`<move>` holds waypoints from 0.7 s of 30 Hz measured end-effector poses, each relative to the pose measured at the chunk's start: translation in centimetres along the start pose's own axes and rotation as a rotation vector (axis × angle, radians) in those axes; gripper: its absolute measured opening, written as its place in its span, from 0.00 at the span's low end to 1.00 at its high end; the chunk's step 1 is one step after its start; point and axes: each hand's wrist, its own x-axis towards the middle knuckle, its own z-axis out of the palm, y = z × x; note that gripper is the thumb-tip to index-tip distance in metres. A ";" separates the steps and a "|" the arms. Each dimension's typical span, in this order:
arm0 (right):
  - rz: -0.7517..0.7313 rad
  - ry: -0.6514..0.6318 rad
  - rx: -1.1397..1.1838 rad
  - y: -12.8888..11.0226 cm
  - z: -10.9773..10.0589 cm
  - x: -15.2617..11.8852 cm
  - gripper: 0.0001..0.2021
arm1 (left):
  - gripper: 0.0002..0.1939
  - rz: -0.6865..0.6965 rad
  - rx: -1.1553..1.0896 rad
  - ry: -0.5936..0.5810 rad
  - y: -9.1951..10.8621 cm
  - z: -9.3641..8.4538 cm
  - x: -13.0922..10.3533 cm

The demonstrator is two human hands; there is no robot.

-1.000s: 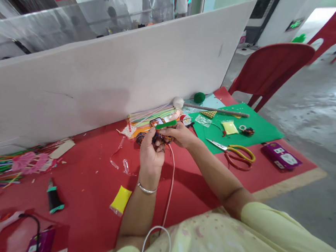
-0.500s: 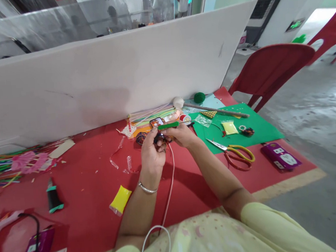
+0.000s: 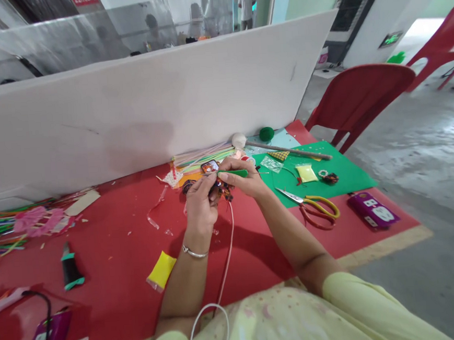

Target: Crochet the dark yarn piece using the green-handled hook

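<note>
Head view: the right hand (image 3: 244, 178) pinches a slim green-handled tool (image 3: 240, 173) between thumb and fingers, above the red tabletop (image 3: 117, 273). Just beside it, the left hand (image 3: 201, 199) has its fingers curled around a dark, orange-flecked bundle (image 3: 225, 192), partly hidden by both hands. A smartphone (image 3: 210, 166) lies just beyond them; scissors (image 3: 312, 205) with red and yellow handles rest to the right, partly on a green sheet (image 3: 345, 174).

A green pictogram (image 3: 393, 38) is displayed on the exit sign (image 3: 391, 40) beyond the nearer red chair (image 3: 362, 96); no words can be read.
</note>
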 end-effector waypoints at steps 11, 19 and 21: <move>0.575 0.076 0.404 -1.2 1.3 -2.5 0.24 | 0.12 0.332 0.285 -0.090 -0.6 -1.5 -0.7; 0.454 0.087 0.401 -1.6 1.8 -4.1 0.25 | 0.12 0.286 0.318 -0.139 -0.3 -2.6 -1.8; 0.367 0.162 0.353 -1.3 2.0 -4.4 0.24 | 0.19 0.287 0.308 -0.143 -0.3 -2.8 -2.2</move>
